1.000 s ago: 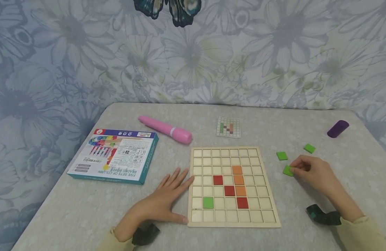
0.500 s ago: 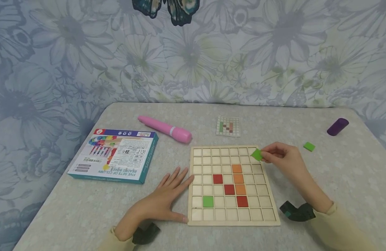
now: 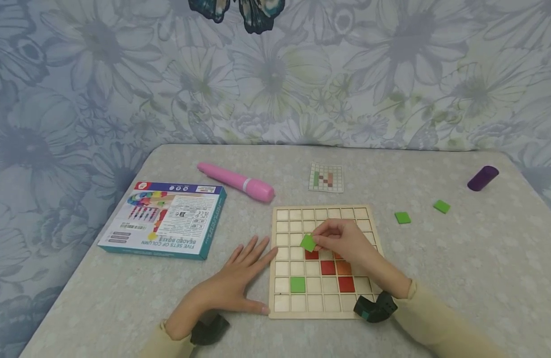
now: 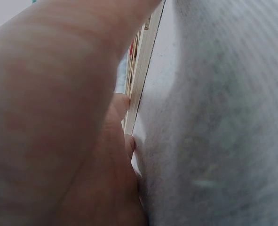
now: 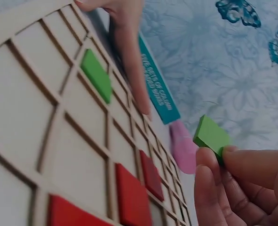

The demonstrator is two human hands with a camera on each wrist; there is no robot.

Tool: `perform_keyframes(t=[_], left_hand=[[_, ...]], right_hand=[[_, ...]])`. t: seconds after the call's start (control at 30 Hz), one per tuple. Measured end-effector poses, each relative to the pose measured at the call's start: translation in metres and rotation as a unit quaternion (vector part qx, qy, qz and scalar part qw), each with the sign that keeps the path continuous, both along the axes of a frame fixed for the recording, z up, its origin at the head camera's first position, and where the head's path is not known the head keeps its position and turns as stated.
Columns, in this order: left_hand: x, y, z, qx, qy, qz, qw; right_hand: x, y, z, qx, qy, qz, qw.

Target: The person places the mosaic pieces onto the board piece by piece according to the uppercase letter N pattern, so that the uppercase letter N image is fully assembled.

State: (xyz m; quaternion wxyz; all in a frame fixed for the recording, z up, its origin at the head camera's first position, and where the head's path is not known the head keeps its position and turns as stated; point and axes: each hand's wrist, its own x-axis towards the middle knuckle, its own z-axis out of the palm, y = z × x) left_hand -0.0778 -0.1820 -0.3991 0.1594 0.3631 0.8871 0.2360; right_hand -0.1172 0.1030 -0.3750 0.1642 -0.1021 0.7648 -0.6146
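Observation:
My right hand [image 3: 347, 241] pinches a green square tile [image 3: 308, 243] between thumb and fingers, held above the wooden grid board [image 3: 282, 302]. The right wrist view shows the same green tile [image 5: 212, 135] by one edge in the fingertips, apart from the board. Spread out on the table, my left hand [image 3: 234, 281] touches the board's left edge with index finger and thumb. In the grid lie another green tile [image 3: 298, 285], red tiles [image 3: 327, 267] in a diagonal and orange tiles [image 3: 344, 268], some covered by the right hand.
Two loose green tiles, one nearer [image 3: 403, 218] and one farther [image 3: 442, 206], lie right of the board. A pattern card [image 3: 326, 178] is behind it. At left are a flat box [image 3: 163, 219] and a pink pen-shaped object [image 3: 237, 182]; a purple cylinder [image 3: 483, 178] lies far right.
My right hand has picked up a green tile from the table on the right and carried it left over the board. The left hand stays at the board's edge.

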Motion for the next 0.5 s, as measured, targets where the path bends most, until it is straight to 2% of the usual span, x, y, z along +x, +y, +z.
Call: perform_keyframes(t=[0.1, 0.23, 0.33, 0.5], left_hand=[[0.0, 0.001, 0.0, -0.003, -0.003, -0.001, 1.0], [-0.001, 0.001, 0.0, -0.004, -0.002, 0.0, 1.0], [-0.001, 0.001, 0.001, -0.002, -0.001, 0.002, 1.0], [0.0, 0.0, 0.0, 0.002, 0.001, 0.001, 1.0]], right_hand=[[0.003, -0.007, -0.005, 0.01, 0.011, 0.033, 0.9993], [0.008, -0.013, -0.011, 0.053, 0.061, 0.06, 0.9949], [0.01, -0.017, -0.014, 0.095, 0.116, 0.066, 0.9865], [0.013, -0.021, -0.014, 0.133, 0.176, 0.079, 0.9721]])
